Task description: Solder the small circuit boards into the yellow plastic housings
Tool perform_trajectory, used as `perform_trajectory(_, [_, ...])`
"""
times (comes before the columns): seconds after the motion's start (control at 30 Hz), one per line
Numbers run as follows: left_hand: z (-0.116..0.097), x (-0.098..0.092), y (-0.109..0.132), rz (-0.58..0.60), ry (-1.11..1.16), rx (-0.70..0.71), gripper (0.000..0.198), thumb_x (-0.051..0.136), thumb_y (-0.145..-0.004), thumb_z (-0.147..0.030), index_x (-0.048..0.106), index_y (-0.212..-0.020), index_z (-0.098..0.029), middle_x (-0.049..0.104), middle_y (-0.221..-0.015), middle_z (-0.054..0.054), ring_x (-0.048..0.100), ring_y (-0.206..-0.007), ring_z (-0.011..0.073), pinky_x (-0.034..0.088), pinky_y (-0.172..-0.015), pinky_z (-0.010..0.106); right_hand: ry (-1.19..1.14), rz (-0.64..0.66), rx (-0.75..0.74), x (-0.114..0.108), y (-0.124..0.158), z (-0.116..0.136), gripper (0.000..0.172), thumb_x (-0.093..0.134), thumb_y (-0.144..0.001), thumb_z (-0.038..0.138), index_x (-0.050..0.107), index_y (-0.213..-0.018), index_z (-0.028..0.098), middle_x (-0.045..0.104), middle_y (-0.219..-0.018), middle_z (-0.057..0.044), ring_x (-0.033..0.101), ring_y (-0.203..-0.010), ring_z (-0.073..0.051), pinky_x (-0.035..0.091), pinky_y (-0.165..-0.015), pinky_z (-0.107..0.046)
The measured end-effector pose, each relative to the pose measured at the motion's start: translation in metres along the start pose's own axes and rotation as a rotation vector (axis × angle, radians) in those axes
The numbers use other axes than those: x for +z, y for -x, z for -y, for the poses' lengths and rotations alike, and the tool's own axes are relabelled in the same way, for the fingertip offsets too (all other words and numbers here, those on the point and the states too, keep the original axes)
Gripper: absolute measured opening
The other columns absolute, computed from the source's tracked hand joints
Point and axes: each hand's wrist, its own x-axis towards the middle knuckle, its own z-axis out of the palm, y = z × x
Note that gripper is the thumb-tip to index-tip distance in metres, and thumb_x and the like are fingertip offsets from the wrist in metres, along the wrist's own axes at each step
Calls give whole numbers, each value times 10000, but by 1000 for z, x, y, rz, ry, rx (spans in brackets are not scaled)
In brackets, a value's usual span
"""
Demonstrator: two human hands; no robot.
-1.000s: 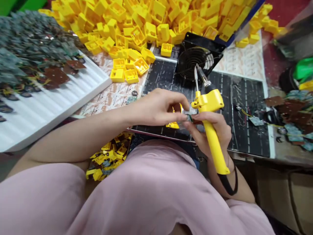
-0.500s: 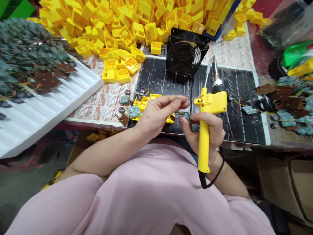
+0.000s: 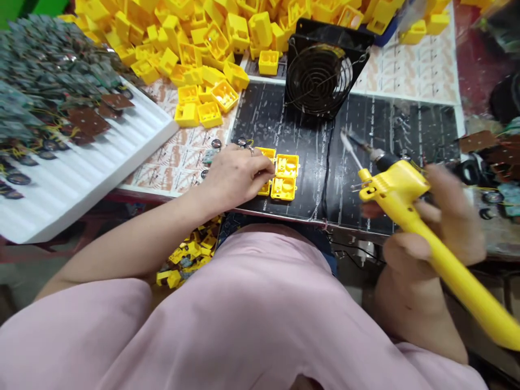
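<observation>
My left hand [image 3: 238, 176] lies on the black bench mat [image 3: 320, 200], with its fingertips against a yellow plastic housing [image 3: 264, 176]. Its fingers hide part of that piece, and I cannot tell whether they grip it. Just right of my fingers sit open yellow housing halves [image 3: 285, 177]. Far to the right, my right hand [image 3: 444, 227] is blurred and shut around the yellow handle of a solder-feed soldering iron [image 3: 400, 192]. The iron's metal tip [image 3: 357, 142] points up and left over the mat, touching nothing.
A black caged fan [image 3: 320, 70] stands at the mat's far edge, with a heap of yellow housings [image 3: 195, 38] behind and left. A white ribbed foam tray [image 3: 101, 162] holds wired circuit boards at left. Brown boards [image 3: 477, 142] lie at right.
My right hand has swung right and towards me with the iron. My left hand has moved left and down onto the yellow housing. The small green board no longer shows between my hands.
</observation>
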Motion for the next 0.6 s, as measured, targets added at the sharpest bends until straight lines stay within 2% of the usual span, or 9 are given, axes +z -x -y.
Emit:
perform_trajectory(0.07, [2,8,0,32,-29,-21,210,632,-1013,-272,834,-974,-232,852,-948,44,794,-917,252,532,-942,407,50,-147,2,-1,-3,-3,660,656,-1022,762,734,-1498,311,767,-845,-21,724,-639,-190,551,-460,-307])
perform_trajectory(0.13, [2,13,1,28,-14,-37,214,626,-1006,-284,829,-963,-235,857,-963,35,789,-933,249,516,-964,411,30,-338,-27,2,-7,-13,561,725,-993,733,869,-1253,257,787,-895,-35,708,-656,-173,581,-523,-301])
perform_trajectory(0.2, [1,14,3,15,18,-37,221,619,-991,-292,827,-946,-236,858,-955,30,773,-892,236,505,-953,408,-59,-477,-47,8,-10,-26,444,722,-1010,690,903,-1098,293,818,-942,1,734,-735,-154,609,-625,-270])
perform_trajectory(0.27, [-1,14,4,1,44,-25,225,610,-976,-294,823,-931,-237,852,-924,30,746,-831,221,498,-937,410,-139,-516,-39,14,-8,-35,407,661,-1055,668,902,-1066,340,830,-955,36,751,-774,-134,588,-631,-240])
perform_trajectory(0.33, [-2,15,5,-22,42,-18,222,599,-973,-292,810,-928,-237,841,-897,28,723,-797,213,493,-937,422,-162,-469,18,17,-3,-36,352,692,-1068,610,906,-1051,332,831,-908,29,731,-709,-124,554,-576,-230])
perform_trajectory(0.4, [-4,19,6,-58,1,-15,212,589,-978,-285,785,-907,-240,823,-869,26,711,-793,221,489,-939,437,-175,-321,87,16,4,-29,222,781,-1045,480,899,-1117,306,839,-904,6,720,-662,-129,549,-545,-235])
perform_trajectory(0.43, [-5,21,6,-74,-29,-12,210,585,-981,-278,772,-894,-240,812,-858,30,710,-800,232,489,-937,446,-179,-228,103,15,7,-24,216,829,-1012,412,879,-1196,310,852,-954,1,728,-664,-131,550,-533,-234])
perform_trajectory(0.53, [-10,27,6,-100,-110,-9,222,568,-995,-257,753,-876,-228,786,-855,62,712,-848,282,486,-947,483,-195,13,38,12,12,-11,510,904,-917,257,776,-1404,340,861,-1083,-3,763,-683,-145,576,-507,-237])
perform_trajectory(0.6, [-12,28,5,-86,-124,-21,232,558,-1003,-250,754,-885,-211,776,-871,87,712,-883,312,477,-964,510,-193,87,-53,13,11,-6,539,908,-888,196,764,-1392,322,857,-1007,4,777,-675,-165,620,-523,-253])
